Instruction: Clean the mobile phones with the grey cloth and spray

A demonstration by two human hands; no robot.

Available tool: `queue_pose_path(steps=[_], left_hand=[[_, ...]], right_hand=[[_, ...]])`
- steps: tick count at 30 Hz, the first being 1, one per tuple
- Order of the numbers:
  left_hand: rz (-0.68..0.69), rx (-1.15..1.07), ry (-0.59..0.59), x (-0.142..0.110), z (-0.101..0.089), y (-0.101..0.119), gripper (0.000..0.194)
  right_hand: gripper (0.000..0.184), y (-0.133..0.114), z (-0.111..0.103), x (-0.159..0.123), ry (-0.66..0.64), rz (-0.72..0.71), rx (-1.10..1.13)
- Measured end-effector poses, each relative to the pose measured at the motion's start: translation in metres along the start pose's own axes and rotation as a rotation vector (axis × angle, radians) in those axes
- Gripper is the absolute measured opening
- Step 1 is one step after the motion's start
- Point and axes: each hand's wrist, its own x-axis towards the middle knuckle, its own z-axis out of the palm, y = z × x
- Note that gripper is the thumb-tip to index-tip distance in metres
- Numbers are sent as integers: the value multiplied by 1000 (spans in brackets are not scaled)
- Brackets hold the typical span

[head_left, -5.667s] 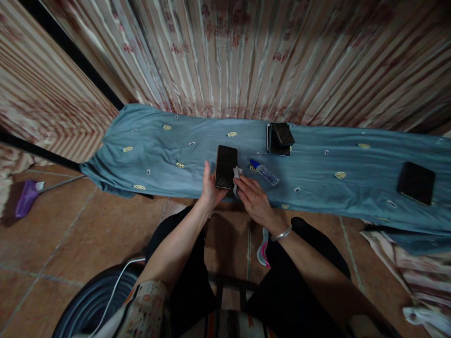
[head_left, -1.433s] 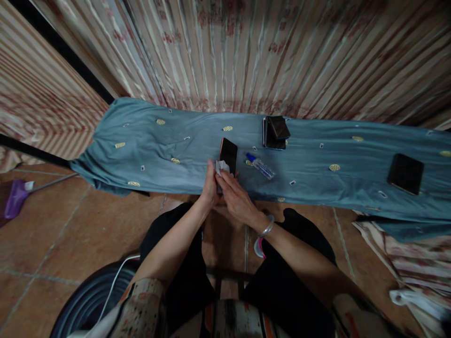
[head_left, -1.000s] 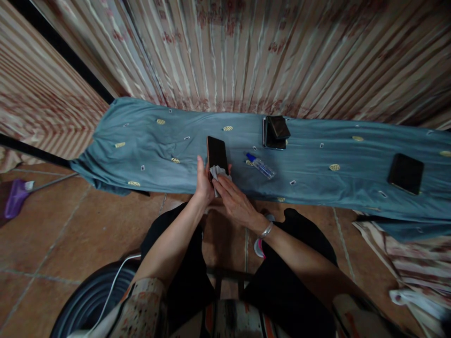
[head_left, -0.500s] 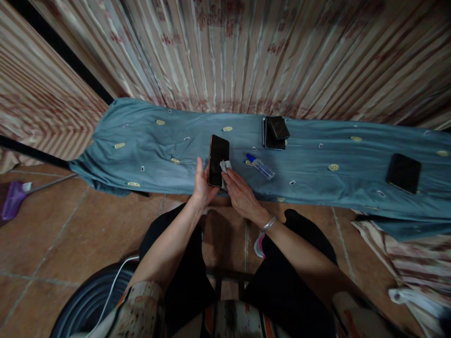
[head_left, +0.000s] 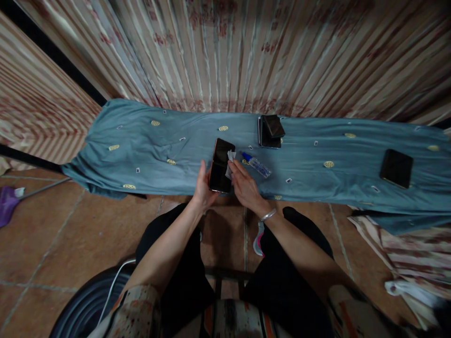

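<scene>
My left hand (head_left: 204, 188) is closed on a dark smartphone (head_left: 219, 171) by its lower left edge, its thumb along the side. The phone's black face is turned up toward me. Between the fingers of my right hand (head_left: 245, 184) is a small whitish cloth (head_left: 229, 162), pressed against the phone's right edge. Just right of the phone a clear spray bottle (head_left: 259, 166) with a blue cap lies on its side. Behind it rests a stack of dark phones (head_left: 270, 131).
A blue-green patterned cloth (head_left: 183, 178) covers the long, low surface before me. At the right lies another dark flat device (head_left: 396, 168). Pleated curtains (head_left: 239, 56) hang behind. A round black ridged object (head_left: 84, 305) with a white cable stands at lower left, a purple dustpan-like item (head_left: 7, 204) farther left.
The phone has tilted clockwise in my left hand. My right hand and the cloth have shifted slightly up along its right edge. The whole view has drifted a little.
</scene>
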Motion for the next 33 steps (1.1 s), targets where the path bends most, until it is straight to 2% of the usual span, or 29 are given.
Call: queue_pose_path(steps=[9,21,33], left_hand=[[-74,-26,62,-6,9,-2,62],[-107,7,-1,-8,7,-7,57],[-191,55,11,-15,16,-16,51]], right_hand=[[55,7,-7,13,83,53,1],[55,24,-17,22,200,46,-59],[53,21,-21,24,169,3,-100]])
